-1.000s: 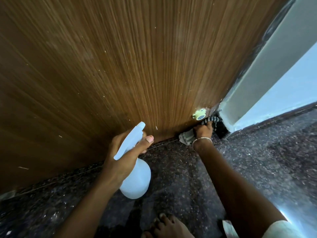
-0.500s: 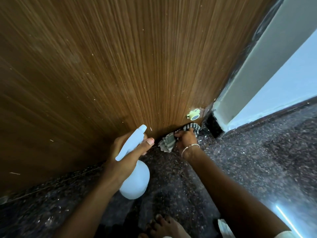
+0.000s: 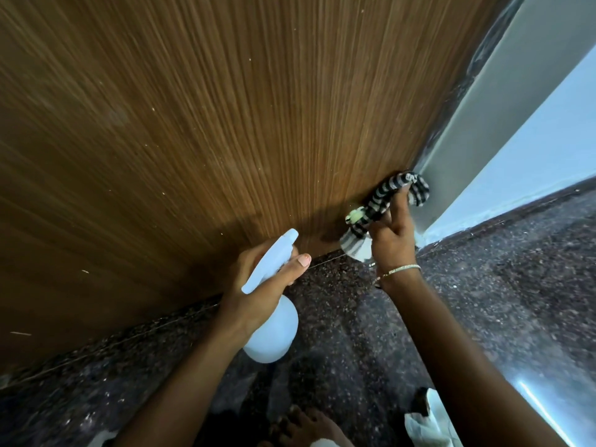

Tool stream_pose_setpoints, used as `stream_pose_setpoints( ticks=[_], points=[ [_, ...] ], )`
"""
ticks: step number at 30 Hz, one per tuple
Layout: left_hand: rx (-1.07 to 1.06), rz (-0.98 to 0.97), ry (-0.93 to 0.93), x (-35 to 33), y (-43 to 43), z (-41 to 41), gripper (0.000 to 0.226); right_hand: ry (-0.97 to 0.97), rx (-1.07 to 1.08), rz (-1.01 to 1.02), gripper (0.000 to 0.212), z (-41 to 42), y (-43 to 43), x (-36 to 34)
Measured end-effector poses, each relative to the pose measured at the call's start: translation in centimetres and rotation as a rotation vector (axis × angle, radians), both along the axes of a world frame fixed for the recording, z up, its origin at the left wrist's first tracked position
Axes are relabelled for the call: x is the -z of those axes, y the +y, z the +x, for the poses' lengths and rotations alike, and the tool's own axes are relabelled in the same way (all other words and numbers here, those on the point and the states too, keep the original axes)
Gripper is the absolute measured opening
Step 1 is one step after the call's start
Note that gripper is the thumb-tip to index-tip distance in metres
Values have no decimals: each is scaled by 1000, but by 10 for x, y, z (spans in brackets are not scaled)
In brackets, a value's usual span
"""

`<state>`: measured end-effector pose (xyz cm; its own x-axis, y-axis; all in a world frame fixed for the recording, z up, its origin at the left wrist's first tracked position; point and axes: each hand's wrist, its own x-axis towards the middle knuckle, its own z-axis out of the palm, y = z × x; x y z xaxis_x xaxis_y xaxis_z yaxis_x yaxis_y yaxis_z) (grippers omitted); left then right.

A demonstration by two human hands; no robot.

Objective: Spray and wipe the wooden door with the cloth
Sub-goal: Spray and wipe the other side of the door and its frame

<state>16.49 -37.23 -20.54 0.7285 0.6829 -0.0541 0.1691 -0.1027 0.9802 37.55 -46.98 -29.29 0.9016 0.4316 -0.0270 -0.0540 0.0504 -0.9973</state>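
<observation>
Down low, the right hand gripped the striped cloth, fingers curled round its bunched middle, at about four o'clock on the wooden door, just beside the frame at three o'clock. A small pale door stop sat against the cloth's nine o'clock side. The left hand clutched the white spray bottle by its neck, nozzle aimed toward twelve o'clock at the wood, above the dark floor. Whether the cloth lay flat on the wood was hard to tell, since the hand hid it. To wipe this corner well, the cloth likely wanted opening out, pressing firmly, and stroking along the grain, working round the stop.
</observation>
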Motion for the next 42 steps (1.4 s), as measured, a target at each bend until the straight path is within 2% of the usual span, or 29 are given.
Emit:
stream_pose_setpoints(
  ticks=[3,5,7,13,16,19,21,24,27,30,32,38,40,42],
  points=[
    [-13,10,8,1,2,2,22,-165,35,-229,86,-6,-2,11],
    [-13,21,15,3,3,3,22,-108,1,-320,76,-15,2,20],
    [-17,15,30,6,3,3,22,13,-53,-302,74,-23,8,28],
    [-30,-16,31,6,2,-2,23,98,18,-250,78,-28,22,24],
    [-58,-14,43,6,2,-3,21,-98,8,-227,92,-22,13,9],
    [-50,-29,42,4,1,-3,24,-392,18,-223,99,-15,5,-5],
    [-49,-37,45,4,2,-2,23,-511,30,-242,97,-12,0,-4],
    [-71,-45,57,3,4,-2,19,-436,196,-268,74,-12,-1,5],
    [-68,-52,69,3,5,-4,22,-252,278,-298,65,-13,2,17],
    [-64,-42,66,3,5,-6,23,-130,250,-164,50,-5,-3,16],
    [-76,-33,65,4,6,-7,20,-59,268,-78,49,-6,-7,4],
    [-113,-66,72,0,3,-7,13,-293,288,-146,43,-10,-21,10],
    [-107,-62,77,0,4,-6,16,-326,232,-189,51,-18,-10,7],
    [-90,-40,62,0,5,-7,24,-396,198,-300,68,-25,4,12]
  ],
)
